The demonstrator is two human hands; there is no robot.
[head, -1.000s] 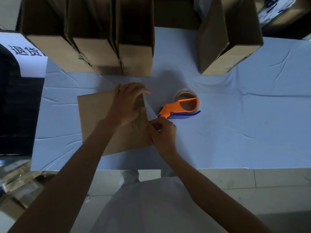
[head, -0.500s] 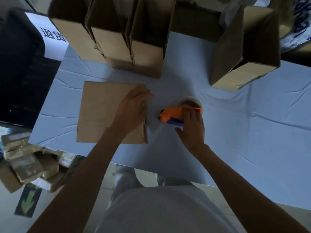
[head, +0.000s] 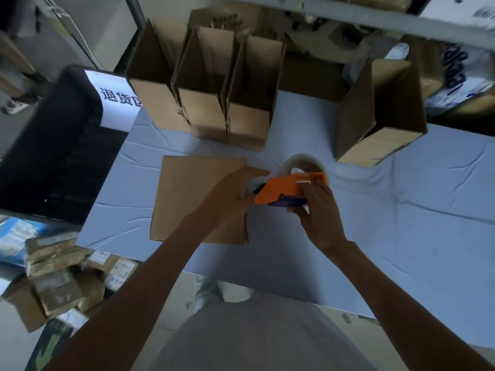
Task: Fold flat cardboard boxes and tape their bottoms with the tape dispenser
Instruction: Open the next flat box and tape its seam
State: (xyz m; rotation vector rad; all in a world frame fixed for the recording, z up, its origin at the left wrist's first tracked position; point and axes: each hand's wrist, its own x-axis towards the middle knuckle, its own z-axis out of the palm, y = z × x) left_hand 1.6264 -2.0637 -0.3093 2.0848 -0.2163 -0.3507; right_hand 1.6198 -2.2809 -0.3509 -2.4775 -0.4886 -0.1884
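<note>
The flat brown cardboard box (head: pixel 187 196) lies on the desk (head: pixel 401 210), which has a pale blue cloth over it. The box is near the front edge of the desk, not folded up yet.

The left hand (head: pixel 233 194) rests on the right side of the flat box. Its fingers (head: pixel 254 174) are straight and close together, and the tips reach a little past the box's right edge.

The orange plastic tape dispenser (head: pixel 284 187), with a dark blue part under it, is just to the right of the flat box. The right hand (head: pixel 318 215) holds it, with the fingers (head: pixel 312 187) curled round its back end. A round roll of clear tape (head: pixel 302 162) sits in the dispenser. I cannot tell if the dispenser touches the desk.

Behind the flat box stand three open brown cardboard boxes (head: pixel 203 113), side by side and touching. One more open brown box (head: pixel 375 116) stands further right of them.

To the left of the flat box, off the desk, is a big black bin (head: pixel 53 156) with a white paper sign (head: pixel 117 100). In front of the bin, a pile of wrapped brown parcels (head: pixel 61 277) lies on the floor.
</note>
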